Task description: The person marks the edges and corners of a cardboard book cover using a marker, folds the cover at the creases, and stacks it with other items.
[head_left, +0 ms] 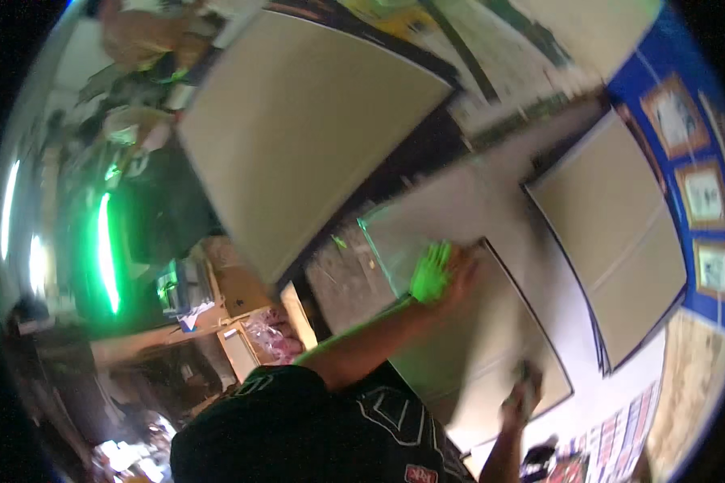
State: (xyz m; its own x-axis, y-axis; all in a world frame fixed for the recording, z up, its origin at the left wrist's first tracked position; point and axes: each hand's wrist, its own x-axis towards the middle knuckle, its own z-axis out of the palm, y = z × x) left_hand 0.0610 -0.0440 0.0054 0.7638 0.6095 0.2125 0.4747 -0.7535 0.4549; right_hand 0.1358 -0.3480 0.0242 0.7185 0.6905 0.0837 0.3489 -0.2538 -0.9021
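Beside a blue wall [636, 79], the board [487, 330] lies toward the table's [562, 310] near edge. The left hand [443, 275] spreads open by its far edge, seemingly to steady it; the right hand [521, 400] curls round a blurred dark block [530, 373].

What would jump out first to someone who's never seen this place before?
Probably the glowing bright green light strip at the far left, with a similar green on the person's left hand near the middle. Next comes the large tan panel filling the upper middle. At the right edge, three framed pictures stand out against a vivid blue wall.
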